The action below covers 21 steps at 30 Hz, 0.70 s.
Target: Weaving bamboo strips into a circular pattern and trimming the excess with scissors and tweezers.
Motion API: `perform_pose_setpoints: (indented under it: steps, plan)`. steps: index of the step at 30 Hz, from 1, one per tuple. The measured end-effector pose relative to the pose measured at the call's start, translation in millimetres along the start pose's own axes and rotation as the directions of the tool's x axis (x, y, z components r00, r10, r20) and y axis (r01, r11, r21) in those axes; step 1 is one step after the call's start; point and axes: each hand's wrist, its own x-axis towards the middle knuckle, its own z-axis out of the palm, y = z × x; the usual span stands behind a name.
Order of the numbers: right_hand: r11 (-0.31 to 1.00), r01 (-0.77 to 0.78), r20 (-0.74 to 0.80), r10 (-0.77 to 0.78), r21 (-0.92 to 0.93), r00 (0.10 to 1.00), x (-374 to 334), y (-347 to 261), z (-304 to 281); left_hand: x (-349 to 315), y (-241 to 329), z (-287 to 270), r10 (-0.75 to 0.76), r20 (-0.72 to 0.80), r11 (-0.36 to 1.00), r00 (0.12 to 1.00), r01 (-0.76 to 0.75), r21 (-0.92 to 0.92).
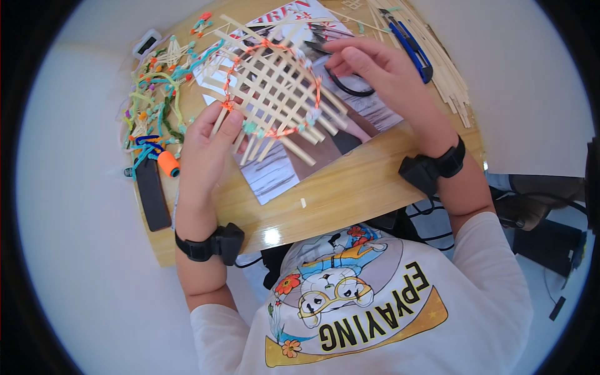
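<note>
My left hand [215, 128] grips the lower left edge of a woven lattice of pale flat strips [275, 87], tilted above the table. A ring of twisted orange cord [320, 94] with pale green and whitish parts runs around the weave, and loose strip ends stick out past it. To the right of the lattice, my right hand [369, 62] has its fingers loosely bent and apart, with nothing plainly held. Black-handled scissors [353, 91] lie just under those fingers; the hand partly hides them. Beneath the lattice lies a printed magazine [275, 181].
Several loose strips [453, 94] and a blue utility knife [412, 50] lie at the right. Coloured cord scraps [153, 94] heap at the left, near an orange spool [168, 164], a dark flat bar [152, 197] and a small white device [147, 42]. The wooden table [325, 194] ends before my lap.
</note>
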Motion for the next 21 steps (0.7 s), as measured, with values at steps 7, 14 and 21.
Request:
perform_pose_setpoints:
  steps: [7, 14, 21]
  plan:
    - [0.939, -0.215, 0.175, 0.172, 0.267, 0.969, -7.4, -13.8, 18.6, -2.0, 2.5, -0.9, -0.128, 0.094, 0.979, 0.987, 0.11, 0.171]
    - [0.935, -0.135, -0.036, 0.155, 0.327, 0.987, -3.3, 4.0, 15.8, 9.0, 0.5, -5.2, -0.003, 0.08, 0.999, 0.997, 0.006, -0.039]
    - [0.96, -0.244, 0.044, 0.24, 0.139, 0.97, -0.5, 14.4, 10.3, 2.7, 6.9, 6.8, 0.465, 0.307, 0.394, 0.83, -0.505, 0.768]
